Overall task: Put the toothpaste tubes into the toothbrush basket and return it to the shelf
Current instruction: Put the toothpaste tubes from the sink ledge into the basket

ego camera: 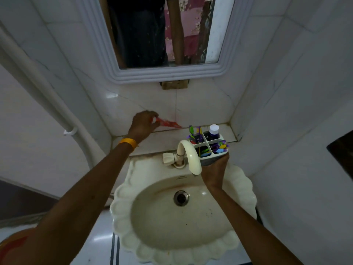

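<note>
My left hand grips the cap end of a red toothpaste tube above the tiled shelf behind the sink; the tube's flat end points right, toward the wall joint. My right hand holds a white four-compartment toothbrush basket from below, just right of the tap. Colourful toothbrushes fill three of its compartments. A dark bottle with a white cap stands in the back right one. No other tube is visible.
A cream tap curves over the scalloped sink, touching the basket's left side. A white-framed mirror hangs above the shelf. A white pipe runs down the left wall. Tiled walls close in on both sides.
</note>
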